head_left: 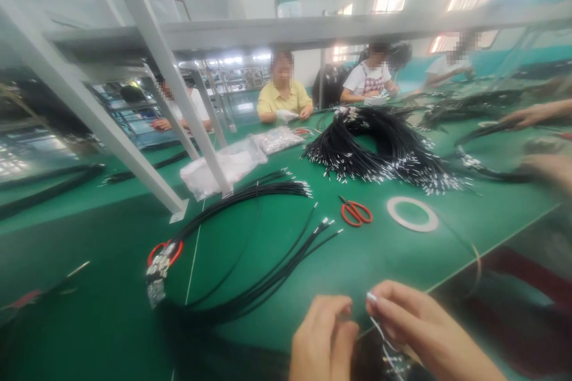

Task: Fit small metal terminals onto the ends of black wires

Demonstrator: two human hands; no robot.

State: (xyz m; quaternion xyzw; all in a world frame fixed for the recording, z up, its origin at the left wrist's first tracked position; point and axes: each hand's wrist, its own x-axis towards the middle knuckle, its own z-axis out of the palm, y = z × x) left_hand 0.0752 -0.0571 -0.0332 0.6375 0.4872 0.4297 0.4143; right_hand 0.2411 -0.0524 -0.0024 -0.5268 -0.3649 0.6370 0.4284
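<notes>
My right hand (pixel 420 321) is at the bottom right, over the table's near edge. Its thumb and forefinger pinch a small white piece (pixel 372 297), and a thin white wire (pixel 379 328) hangs below it. Close by on the left is my left hand (pixel 322 336), its fingers bent and the thumb a little apart from the forefinger. Nothing shows between them. A bundle of black cables (pixel 286 268) with pale tips curves over the green table (pixel 357 262) to the left of my hands.
Red-handled scissors (pixel 356 213) and a white ring-shaped roll (pixel 412 214) lie ahead. Behind them is a large coil of black cables (pixel 339 146). Plastic bags (pixel 227 164) rest by a white frame post (pixel 196 131). A co-worker's hands (pixel 547 143) handle cables at right; others sit opposite.
</notes>
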